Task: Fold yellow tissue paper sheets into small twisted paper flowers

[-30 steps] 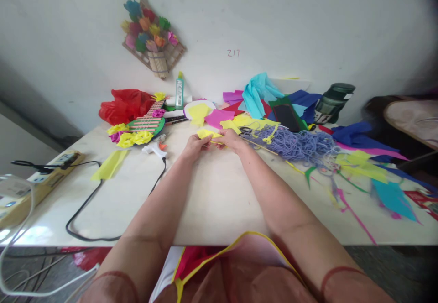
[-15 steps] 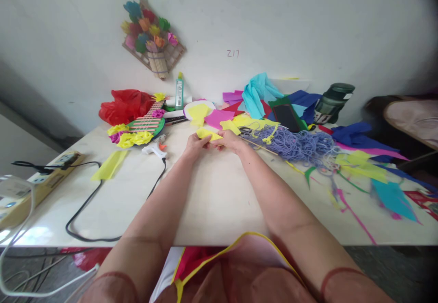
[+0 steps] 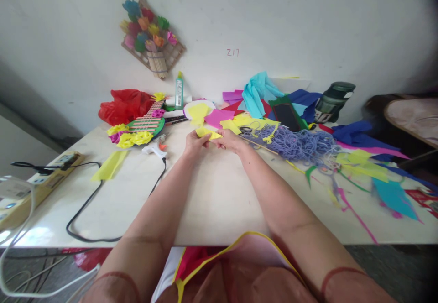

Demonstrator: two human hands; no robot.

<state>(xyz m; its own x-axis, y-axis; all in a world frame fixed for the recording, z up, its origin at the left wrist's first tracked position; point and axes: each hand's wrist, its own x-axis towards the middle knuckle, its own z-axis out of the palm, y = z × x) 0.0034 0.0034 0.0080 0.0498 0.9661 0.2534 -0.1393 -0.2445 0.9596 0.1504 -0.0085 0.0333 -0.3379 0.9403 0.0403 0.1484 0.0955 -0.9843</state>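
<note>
Between my two hands is a small strip of yellow crepe paper (image 3: 208, 133), held just above the table toward its back. My left hand (image 3: 196, 143) pinches its left end, and my right hand (image 3: 230, 141) pinches the right end, the fingertips of both hands close together. Just behind them lie more yellow crepe paper (image 3: 198, 112) and a magenta paper piece (image 3: 219, 118). A thin wooden stick (image 3: 260, 146) rests right of my right hand, beside a heap of bluish-purple yarn (image 3: 294, 144). The undersides of my fingers are partly hidden.
Left of my hands lie a white glue gun (image 3: 154, 150) with a black cord, a guitar-shaped craft (image 3: 145, 127) with paper flowers, and a yellow paper strip (image 3: 110, 165). A power strip (image 3: 44, 182) stands at the left edge. Toward the right are a phone (image 3: 286, 117) and a dark bottle (image 3: 334, 102).
My hands stay in nearly the same place, still pinching the yellow crepe paper. My fingers and the paper between them have shifted very slightly.
</note>
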